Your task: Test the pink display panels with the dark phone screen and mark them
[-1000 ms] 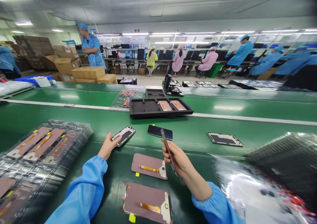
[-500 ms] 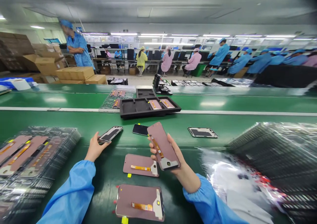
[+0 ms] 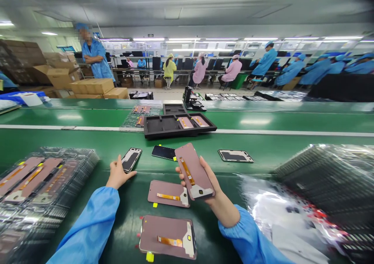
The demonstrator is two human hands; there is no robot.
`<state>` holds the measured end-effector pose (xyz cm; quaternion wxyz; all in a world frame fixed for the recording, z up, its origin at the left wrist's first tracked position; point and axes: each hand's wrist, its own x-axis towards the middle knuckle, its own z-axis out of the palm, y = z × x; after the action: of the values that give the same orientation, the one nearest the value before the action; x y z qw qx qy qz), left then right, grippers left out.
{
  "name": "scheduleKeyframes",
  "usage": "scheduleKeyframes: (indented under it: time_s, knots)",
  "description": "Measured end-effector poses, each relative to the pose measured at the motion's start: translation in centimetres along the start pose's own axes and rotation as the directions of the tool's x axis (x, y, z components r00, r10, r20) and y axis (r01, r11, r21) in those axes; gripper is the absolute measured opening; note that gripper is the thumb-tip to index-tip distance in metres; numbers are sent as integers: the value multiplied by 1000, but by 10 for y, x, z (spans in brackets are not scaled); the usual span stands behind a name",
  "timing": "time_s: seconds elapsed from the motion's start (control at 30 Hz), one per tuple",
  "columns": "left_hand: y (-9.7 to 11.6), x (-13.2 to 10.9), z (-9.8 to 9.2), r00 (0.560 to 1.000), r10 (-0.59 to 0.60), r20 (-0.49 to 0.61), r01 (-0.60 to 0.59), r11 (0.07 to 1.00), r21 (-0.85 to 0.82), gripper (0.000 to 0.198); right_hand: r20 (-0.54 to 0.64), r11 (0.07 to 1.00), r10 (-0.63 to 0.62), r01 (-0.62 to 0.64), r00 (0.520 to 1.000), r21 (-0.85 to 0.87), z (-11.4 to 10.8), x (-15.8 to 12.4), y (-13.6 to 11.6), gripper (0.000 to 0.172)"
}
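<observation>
My right hand (image 3: 214, 182) is closed around a phone screen (image 3: 191, 164), its pinkish back with an orange flex cable turned toward me. My left hand (image 3: 118, 173) has thumb and forefinger spread beside the lower end of a phone frame (image 3: 131, 159) lying on the green belt; the forefinger is close to its left edge. Between the hands a dark screen (image 3: 163, 152) with yellow tabs lies face up, partly behind the held one. Nearer to me, two more screens, an upper one (image 3: 166, 188) and a lower one (image 3: 163, 229), lie back side up. Another phone frame (image 3: 235, 155) rests to the right.
Stacked clear trays (image 3: 84, 159) with screens stand at left. At right are a tall tray stack (image 3: 327, 178) and a heap of plastic film (image 3: 263, 201). A black tray (image 3: 163, 134) with two screens sits farther back. Beyond the belt, several people work at benches.
The left-hand phone frame has turned to point more away from me, and my left thumb has moved off it. My right hand still holds the screen, nearly unmoved. The view has shifted slightly.
</observation>
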<state>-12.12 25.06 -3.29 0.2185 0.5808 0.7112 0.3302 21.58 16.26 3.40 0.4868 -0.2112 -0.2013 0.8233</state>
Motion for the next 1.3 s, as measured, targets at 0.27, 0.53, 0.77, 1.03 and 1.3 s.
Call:
scheduleKeyframes:
  time_s: [0.27,0.53,0.77,1.03,1.3]
  knots:
    - [8,-1,-22,973,-72,-219,-9,938,-346,96,-23,996,-40,38,999,-80,1,-1,0,67]
    - [45,-52,-49,991,-47,127,134,217,-967,59,7,990,-29,30,1000,-137,1,-12,0,62]
    - [78,-120,-17,789,236,568,611,-191,-768,75,-92,956,-66,36,994,-293,21,-28,13,51]
    - [75,-138,7,737,327,592,659,-151,-737,81,63,706,-234,214,970,-675,20,-42,24,62]
    - [73,-145,13,723,405,560,653,-135,-745,82,202,544,-247,308,948,-780,21,-49,31,63]
